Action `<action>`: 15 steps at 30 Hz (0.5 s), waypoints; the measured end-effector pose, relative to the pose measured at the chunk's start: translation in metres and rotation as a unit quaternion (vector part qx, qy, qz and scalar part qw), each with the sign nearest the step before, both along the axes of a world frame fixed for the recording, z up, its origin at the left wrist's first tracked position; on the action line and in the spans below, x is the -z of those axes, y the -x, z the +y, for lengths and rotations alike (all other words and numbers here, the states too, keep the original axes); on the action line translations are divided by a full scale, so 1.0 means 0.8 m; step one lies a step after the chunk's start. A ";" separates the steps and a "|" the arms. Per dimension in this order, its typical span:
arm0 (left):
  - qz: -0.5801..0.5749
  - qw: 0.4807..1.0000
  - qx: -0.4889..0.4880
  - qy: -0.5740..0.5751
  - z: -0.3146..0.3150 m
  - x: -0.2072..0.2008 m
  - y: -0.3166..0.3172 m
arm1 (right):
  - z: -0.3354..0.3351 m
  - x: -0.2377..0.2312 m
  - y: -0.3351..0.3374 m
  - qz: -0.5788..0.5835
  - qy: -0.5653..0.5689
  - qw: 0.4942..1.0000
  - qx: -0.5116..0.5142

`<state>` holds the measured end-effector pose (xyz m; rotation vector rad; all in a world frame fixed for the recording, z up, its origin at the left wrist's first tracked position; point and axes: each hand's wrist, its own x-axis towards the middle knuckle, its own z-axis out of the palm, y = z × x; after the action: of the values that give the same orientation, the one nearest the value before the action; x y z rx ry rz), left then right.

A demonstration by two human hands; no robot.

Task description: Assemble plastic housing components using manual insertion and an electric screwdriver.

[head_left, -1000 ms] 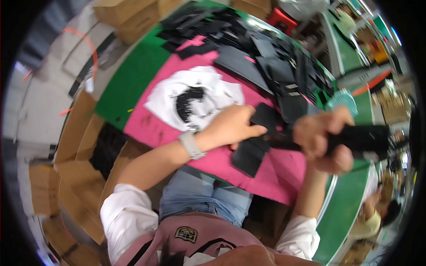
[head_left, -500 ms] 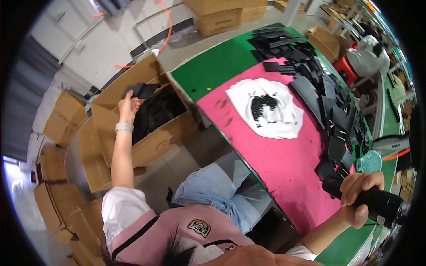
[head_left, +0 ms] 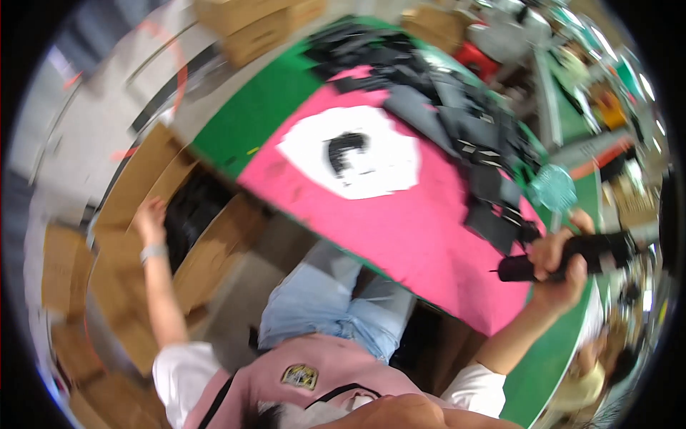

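At the left, my left hand (head_left: 151, 217) is over the inner edge of a cardboard box (head_left: 133, 179). Its fingers are blurred but look loosely apart, with nothing visible in them. Dark pieces (head_left: 196, 207) lie inside the box. My right hand (head_left: 561, 261) is wrapped round a black electric screwdriver (head_left: 599, 256), held over the right side of the table with its thin bit pointing left. Close to this hand, flat black pieces (head_left: 493, 189) are heaped on the table. A white cloth (head_left: 389, 154) bearing many small black bits (head_left: 346, 154) lies on the pink mat (head_left: 421, 243).
The green table (head_left: 239, 118) runs from upper left to lower right. A teal round dish (head_left: 553, 187) stands near its right edge. More cardboard boxes (head_left: 257, 36) stand beyond the table and at the left. Another person (head_left: 589, 368) is at the lower right.
The flat black piece has left my left hand, which is lower and apparently bare. My right hand has raised the screwdriver and turned it more level. The whole view has shifted and blurred.
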<state>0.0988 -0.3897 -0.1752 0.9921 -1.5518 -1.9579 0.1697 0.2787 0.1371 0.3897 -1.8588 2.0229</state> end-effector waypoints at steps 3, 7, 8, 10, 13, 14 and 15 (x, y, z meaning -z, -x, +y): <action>0.088 0.994 0.009 0.059 0.052 -0.077 0.045 | 0.036 0.013 -0.020 -0.091 -0.007 0.985 0.143; 0.225 0.944 0.131 0.203 0.256 -0.206 0.094 | 0.117 0.061 -0.055 -0.220 -0.125 0.920 0.299; 0.239 0.923 0.206 0.218 0.326 -0.239 0.098 | 0.132 0.073 -0.068 -0.233 -0.176 0.891 0.347; 0.284 0.851 0.356 0.262 0.439 -0.281 0.104 | 0.174 0.113 -0.090 -0.237 -0.278 0.832 0.418; 0.395 0.685 0.515 0.332 0.572 -0.309 0.125 | 0.171 0.117 -0.091 -0.239 -0.363 0.742 0.510; 0.419 0.612 0.546 0.390 0.611 -0.314 0.136 | 0.173 0.115 -0.092 -0.255 -0.369 0.722 0.527; 0.438 0.530 0.574 0.444 0.647 -0.319 0.147 | 0.178 0.117 -0.092 -0.274 -0.375 0.700 0.543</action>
<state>-0.0190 0.1278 0.0801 -1.5883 -2.1102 -1.2078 0.2431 0.4211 0.0437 -1.0409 -2.2858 0.5171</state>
